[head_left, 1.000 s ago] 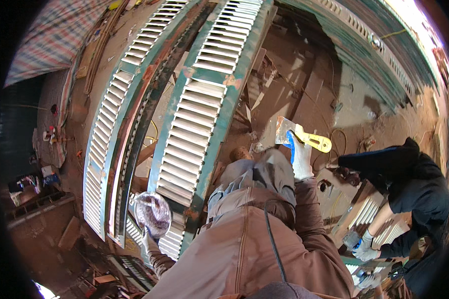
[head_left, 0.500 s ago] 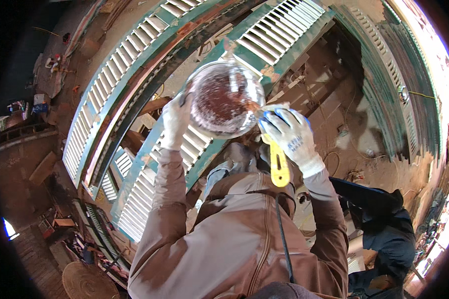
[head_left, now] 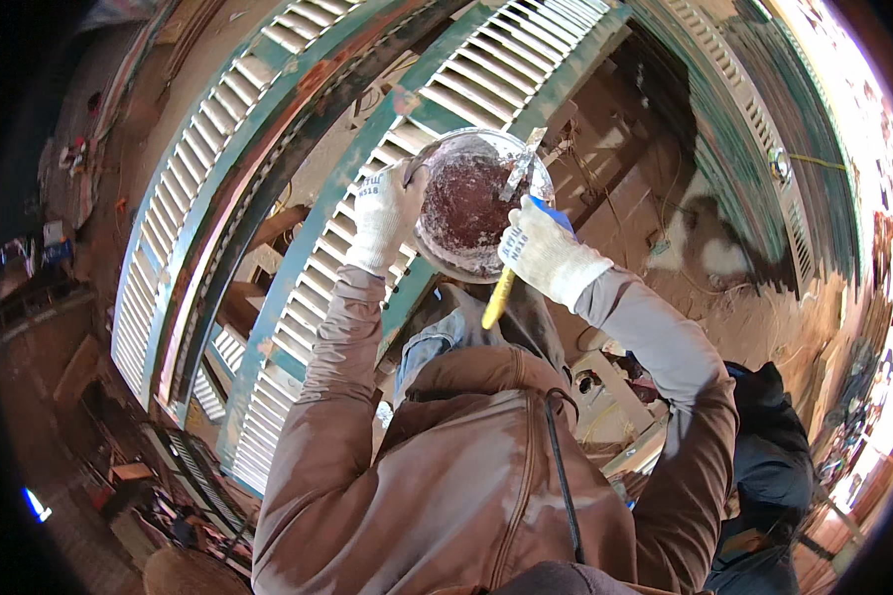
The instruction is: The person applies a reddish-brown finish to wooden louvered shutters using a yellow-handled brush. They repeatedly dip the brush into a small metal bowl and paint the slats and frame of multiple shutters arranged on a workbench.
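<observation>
Bowl (head_left: 461,268): round, silvery, reddish-brown inside with pale smears; over a green louvred shutter's (head_left: 478,81) edge.
Scraper (head_left: 499,297): yellow handle, smeared blade across the bowl's right side.
Left hand (head_left: 389,208): grips the bowl's rim.
Right hand (head_left: 544,254): holds the scraper.

Scraper blade (head_left: 519,176) now over bowl (head_left: 445,248)

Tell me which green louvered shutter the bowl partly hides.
The middle shutter, overlapped by the bowl; the left shutter and the green stack at right appear clear of it.
</observation>
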Tool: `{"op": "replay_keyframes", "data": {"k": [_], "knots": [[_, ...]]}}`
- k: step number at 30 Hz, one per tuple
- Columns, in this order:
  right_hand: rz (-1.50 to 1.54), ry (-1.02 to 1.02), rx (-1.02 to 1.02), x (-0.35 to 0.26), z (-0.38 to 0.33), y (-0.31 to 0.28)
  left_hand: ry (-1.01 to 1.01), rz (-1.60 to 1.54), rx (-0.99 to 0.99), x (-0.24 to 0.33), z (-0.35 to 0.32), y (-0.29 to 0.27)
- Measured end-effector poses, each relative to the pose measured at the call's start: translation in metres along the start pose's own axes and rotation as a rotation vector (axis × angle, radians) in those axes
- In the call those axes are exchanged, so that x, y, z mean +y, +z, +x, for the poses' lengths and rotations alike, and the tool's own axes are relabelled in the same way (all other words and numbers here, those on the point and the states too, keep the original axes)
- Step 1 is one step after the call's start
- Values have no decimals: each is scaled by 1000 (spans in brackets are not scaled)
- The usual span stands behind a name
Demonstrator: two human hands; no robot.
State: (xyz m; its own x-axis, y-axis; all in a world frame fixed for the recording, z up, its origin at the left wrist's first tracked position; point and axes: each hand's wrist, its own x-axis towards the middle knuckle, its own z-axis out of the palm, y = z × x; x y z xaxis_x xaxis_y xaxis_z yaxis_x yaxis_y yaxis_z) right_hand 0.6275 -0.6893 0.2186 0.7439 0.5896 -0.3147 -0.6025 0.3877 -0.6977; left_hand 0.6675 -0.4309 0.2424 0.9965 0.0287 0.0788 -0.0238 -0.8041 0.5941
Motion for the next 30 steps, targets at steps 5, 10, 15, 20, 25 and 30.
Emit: {"op": "replay_keyframes", "data": {"k": [5, 10, 15, 20, 25, 30], "knots": [[-1735, -315, -182, -116, -22, 27, -73, 27, 87, -12, 12, 2], [-510, -362, 491, -55, -52, -69, -379, -234, 182, -78, 52, 10], [-393, -459, 952, 36, -16, -89, -589, -787, 344, -118, 56, 41], [-134, -386, 1009, 102, 42, -82, -722, -957, 304, -104, 41, 64], [175, -255, 924, 98, 47, -54, -746, -951, 363, -94, 6, 80], [-455, -612, 1170, 128, 79, -59, -569, -744, 448, -98, 3, 108]]}}
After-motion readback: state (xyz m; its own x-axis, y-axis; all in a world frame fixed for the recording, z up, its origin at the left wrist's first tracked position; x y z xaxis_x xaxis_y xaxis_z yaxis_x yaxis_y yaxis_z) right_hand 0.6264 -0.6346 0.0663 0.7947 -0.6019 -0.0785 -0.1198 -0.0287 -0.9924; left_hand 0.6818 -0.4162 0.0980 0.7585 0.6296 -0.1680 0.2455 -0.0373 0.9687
